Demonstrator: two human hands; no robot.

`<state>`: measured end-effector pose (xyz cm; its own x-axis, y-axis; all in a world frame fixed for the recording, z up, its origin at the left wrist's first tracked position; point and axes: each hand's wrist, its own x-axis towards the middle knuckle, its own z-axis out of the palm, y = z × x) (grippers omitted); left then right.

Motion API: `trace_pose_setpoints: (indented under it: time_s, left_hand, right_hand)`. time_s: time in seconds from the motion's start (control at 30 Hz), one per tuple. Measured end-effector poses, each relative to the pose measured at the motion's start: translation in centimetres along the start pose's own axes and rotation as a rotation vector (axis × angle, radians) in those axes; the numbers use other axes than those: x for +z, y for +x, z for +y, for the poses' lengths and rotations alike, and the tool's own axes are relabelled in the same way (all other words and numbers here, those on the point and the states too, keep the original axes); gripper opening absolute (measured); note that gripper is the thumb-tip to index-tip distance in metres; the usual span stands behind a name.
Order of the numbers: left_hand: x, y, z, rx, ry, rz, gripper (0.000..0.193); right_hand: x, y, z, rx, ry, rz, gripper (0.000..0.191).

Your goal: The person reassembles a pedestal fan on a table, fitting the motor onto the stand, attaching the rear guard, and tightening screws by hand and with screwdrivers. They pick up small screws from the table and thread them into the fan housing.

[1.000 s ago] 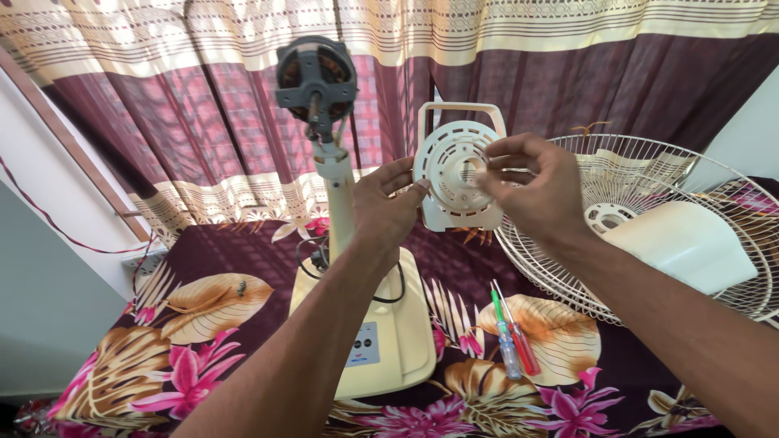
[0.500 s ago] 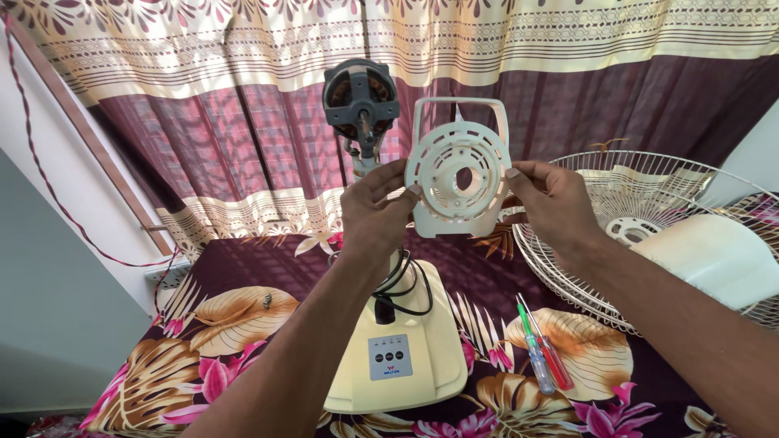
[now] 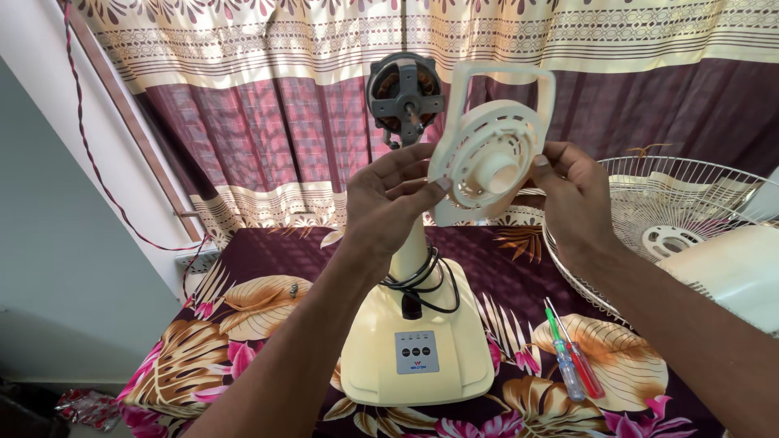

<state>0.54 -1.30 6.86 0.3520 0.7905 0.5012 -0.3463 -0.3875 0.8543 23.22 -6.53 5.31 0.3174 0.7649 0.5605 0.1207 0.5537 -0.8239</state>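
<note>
My left hand (image 3: 389,199) and my right hand (image 3: 572,195) hold a cream plastic fan motor cover (image 3: 487,154) between them, each gripping one side. It is raised and tilted in front of the bare fan motor (image 3: 404,93). That motor tops the cream pedestal fan stand (image 3: 415,341), which rests on the flowered tablecloth. A black cord (image 3: 422,284) is coiled around the stand's neck.
A wire fan guard (image 3: 673,219) lies at the right with a cream fan blade (image 3: 730,268) on it. A green screwdriver (image 3: 564,357) and a red screwdriver (image 3: 583,365) lie beside the base. A small screw (image 3: 293,289) sits at the left. Curtains hang behind.
Both hands have lifted the cover higher and tilted it toward the motor. The camera view has moved up and closer to the fan.
</note>
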Motion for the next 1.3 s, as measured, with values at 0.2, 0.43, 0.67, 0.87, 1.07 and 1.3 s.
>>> trace_pose_setpoints:
  time_s: [0.2,0.43,0.67,0.87,1.07,1.3]
  left_hand:
    - [-0.8,-0.8,0.1,0.044,-0.062,-0.041,0.043]
    - [-2.9,0.0,0.9,0.059,-0.145,0.086,0.039]
    - [-4.6,1.0,1.8,0.172,-0.084,0.135,0.039]
    - [-4.9,1.6,2.1,0.161,-0.051,0.173,0.038]
    - [-4.9,3.7,2.0,0.139,0.060,0.217,0.036]
    - [-5.3,5.7,0.9,0.125,0.104,0.242,0.035]
  right_hand:
    - [0.9,-0.1,-1.1,-0.069,-0.020,-0.015,0.023]
    - [3.0,-0.2,-2.5,-0.098,-0.066,-0.032,0.023]
    - [5.2,0.9,-3.9,-0.110,-0.139,-0.023,0.024]
    - [5.9,1.4,-4.6,-0.154,-0.192,-0.024,0.026]
    - [6.7,2.9,-4.3,-0.117,-0.306,0.022,0.026]
    - [6.9,4.7,-3.4,-0.117,-0.301,-0.002,0.026]
